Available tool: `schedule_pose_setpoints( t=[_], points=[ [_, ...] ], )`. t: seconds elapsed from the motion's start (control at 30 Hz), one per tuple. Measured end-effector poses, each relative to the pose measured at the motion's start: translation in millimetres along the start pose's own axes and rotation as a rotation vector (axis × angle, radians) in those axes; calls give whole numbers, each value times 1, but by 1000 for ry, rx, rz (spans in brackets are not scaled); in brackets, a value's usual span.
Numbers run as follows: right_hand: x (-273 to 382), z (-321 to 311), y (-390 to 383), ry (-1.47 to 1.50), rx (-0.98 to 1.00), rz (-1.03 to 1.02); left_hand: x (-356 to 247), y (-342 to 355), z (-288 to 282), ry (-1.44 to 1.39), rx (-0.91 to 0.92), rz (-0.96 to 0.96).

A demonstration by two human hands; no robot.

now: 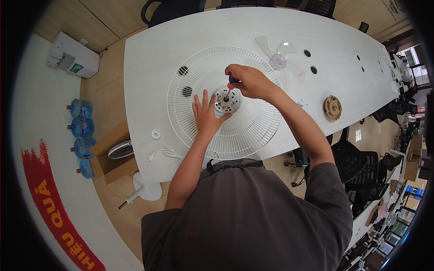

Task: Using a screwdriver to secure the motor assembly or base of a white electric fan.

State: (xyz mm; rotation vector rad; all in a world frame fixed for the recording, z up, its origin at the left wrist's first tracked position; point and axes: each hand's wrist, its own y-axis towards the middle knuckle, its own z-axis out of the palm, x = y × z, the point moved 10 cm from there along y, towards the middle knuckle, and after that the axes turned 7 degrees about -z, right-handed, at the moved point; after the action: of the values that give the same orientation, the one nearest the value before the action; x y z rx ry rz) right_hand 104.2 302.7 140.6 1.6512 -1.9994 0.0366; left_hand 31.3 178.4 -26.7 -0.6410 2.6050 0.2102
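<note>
Head view: the right hand (250,82) grips a blue-and-orange screwdriver (233,80), its shaft at the pale hub (233,104) in the middle of the white wire guard (251,131), while the left hand (207,118) rests spread wide beside the hub. Work looks partway: guard and hub sit together on the bench (145,90), the fastening probably unfinished, and the clear fan blade (278,62) and brown round part (332,108) lie apart, unattached

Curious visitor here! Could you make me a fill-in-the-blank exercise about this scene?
The right hand holds a ____ at the middle of the wire grille.
The grille under the left hand is coloured ____.
The clear fan blade lies to the ____ of the grille, not left.
Left of the table are ____ blue water bottles.
Missing words: screwdriver; white; right; four.
</note>
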Motion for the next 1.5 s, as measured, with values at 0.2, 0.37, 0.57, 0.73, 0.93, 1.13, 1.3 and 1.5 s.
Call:
schedule_pose_setpoints(
  t=[0.2, 0.37, 0.57, 0.73, 0.93, 1.13, 1.3, 1.5],
  points=[
    [-18, 10, -3, -251, 228, 386, -1, 0, -2, 0, 5, -9],
    [0, -11, -3, -154, -220, 74, -3, 0, -4, 1, -11, 5],
    [-17, 14, -4, 150, -5, 106, -4, 0, -4, 0, -16, 11],
    [-11, 14, -5, 150, 191, 171, 1, -2, 1, 7, 4, -9],
    [-13, 5, 5, -176, 260, 248, -1, 0, -2, 3, -25, 6],
    [-20, 2, 2, -383, 53, 264, -2, -1, -1, -1, -28, 5],
    [3, -5, 4, -102, -203, -17, -4, -2, -2, 9, -33, 12],
    [-4, 12, 3, -95, 177, 89, -1, -2, 1, 20, -11, -6]
  ],
)
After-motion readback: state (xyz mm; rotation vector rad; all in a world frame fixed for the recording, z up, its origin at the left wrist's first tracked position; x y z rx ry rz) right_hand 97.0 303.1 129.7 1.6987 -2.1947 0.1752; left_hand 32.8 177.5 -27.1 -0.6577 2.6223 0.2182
